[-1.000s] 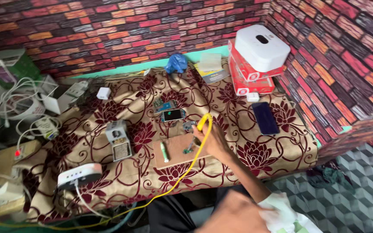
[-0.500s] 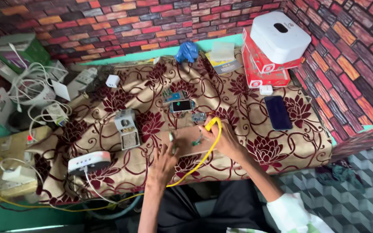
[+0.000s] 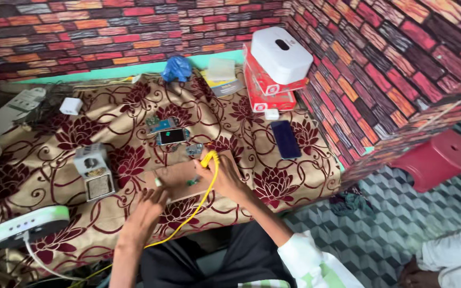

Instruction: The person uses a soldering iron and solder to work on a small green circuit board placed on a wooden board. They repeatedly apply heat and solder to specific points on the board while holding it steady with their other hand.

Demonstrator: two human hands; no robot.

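Sitting far left on the floral-cloth surface point(image 3: 273, 197): a white device with a green top point(image 3: 30, 224), white cable trailing off its near end. Next along, a small grey box-shaped unit point(image 3: 94, 170) standing by itself. Then the left hand point(image 3: 148, 210), fingers curled over the near edge of a brown work board point(image 3: 180, 176), fingertips beside a small green-tipped tool point(image 3: 158, 182); grip hidden from above, so impossible to tell whether anything is pinched there. Just right, the right hand point(image 3: 220, 178), grip pressed together around the yellow handle point(image 3: 208, 158) of a corded tool, yellow cord point(image 3: 198, 208) looping back between both forearms toward the lap. Beyond the board, a small screen module point(image 3: 172, 136) and loose circuit pieces close by. Further right, a dark phone point(image 3: 285, 138) lying flat, then stacked red boxes point(image 3: 265, 88) topped by a white case point(image 3: 281, 53) against the brick wall.

Likely trouble: cord snagging a forearm and jerking the tip off target; loose parts near the board getting swept aside; cloth catching or scorching if that tip runs hot.
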